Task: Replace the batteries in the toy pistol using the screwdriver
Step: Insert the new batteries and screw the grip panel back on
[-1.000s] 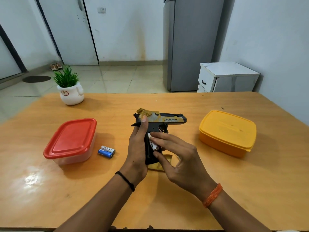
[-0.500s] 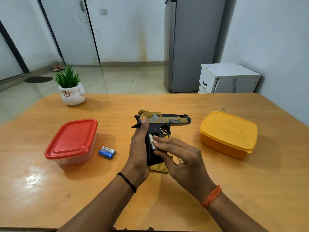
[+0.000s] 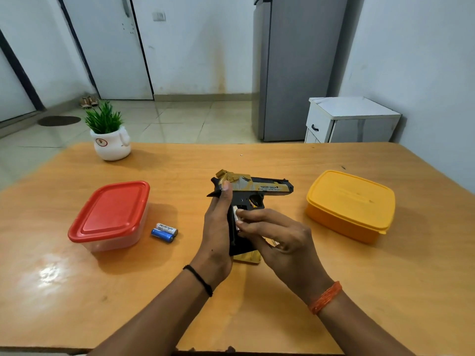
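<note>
**Battery going into grip**

Toy pistol (image 3: 253,191) held above table (image 3: 282,291) centre, barrel pointing right. Left hand (image 3: 218,227) wrapped round grip from behind, thumb up by slide. Right hand (image 3: 272,232) fingertips (image 3: 240,214) pinching/pressing white battery (image 3: 235,211) at open grip compartment. Vs 1 s ago: battery sits deeper, less showing, fingers flatter over it, so prob. nearly seated. Two loose batteries (image 3: 164,231) beside red-lidded box (image 3: 110,214), w/ yellow box (image 3: 349,204) right. Gold cover (image 3: 248,256) under hands, not yet refitted. Screwdriver not clearly visible.
</note>
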